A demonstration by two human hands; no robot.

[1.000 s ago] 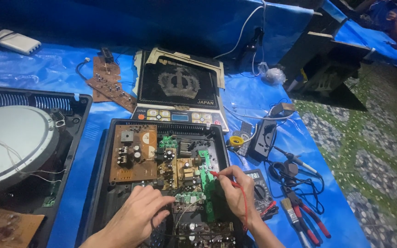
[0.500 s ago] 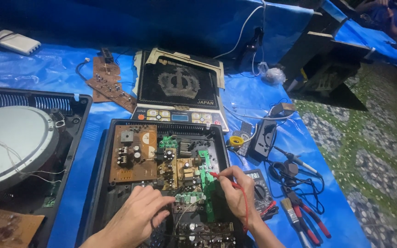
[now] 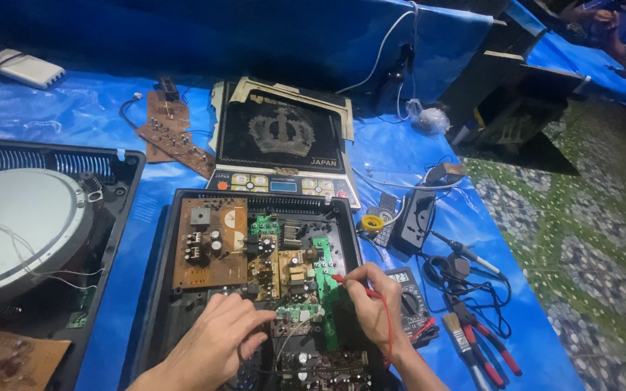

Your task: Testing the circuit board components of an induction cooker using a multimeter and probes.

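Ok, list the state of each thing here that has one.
Black cooker case: lid off, circuit boards exposed.
Glass top panel: detached, lying flat.
Second cooker: open, coil disc showing.
Red probe: held in right hand, tip on green board.
Left hand: fingers resting on small board.
Multimeter: partly hidden.

Light falls from above onto the middle, bright on the blue sheet point(image 3: 429, 156), which shows white glare on its creases. The top edge and far right sink into dim shadow. Focus is fairly sharp at centre; corners are soft and slightly bent.
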